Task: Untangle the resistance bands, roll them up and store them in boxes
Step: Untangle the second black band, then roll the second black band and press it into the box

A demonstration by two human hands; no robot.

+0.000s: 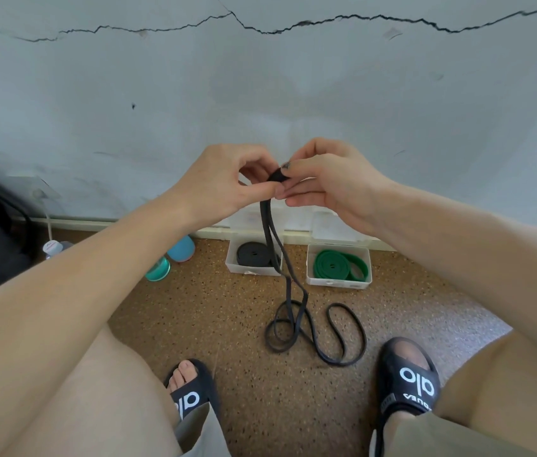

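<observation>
Head view, left to right. Two bottles near the wall at left: one clear with a white cap, one teal lying on its side. Your left hand and right hand meet mid-frame, both with fingers curled in, pinching the small rolled start of one black band. The roll sits between your thumbs and fingertips; exact finger placement behind it is hidden. Two strands of that band hang straight down from the roll and end in loose loops on the speckled floor between your feet. Two white boxes sit open against the wall behind it: left box holds one rolled black band, right box holds one rolled green band. Hanging strands cross in front of the left box. Two black slides: left, right.
</observation>
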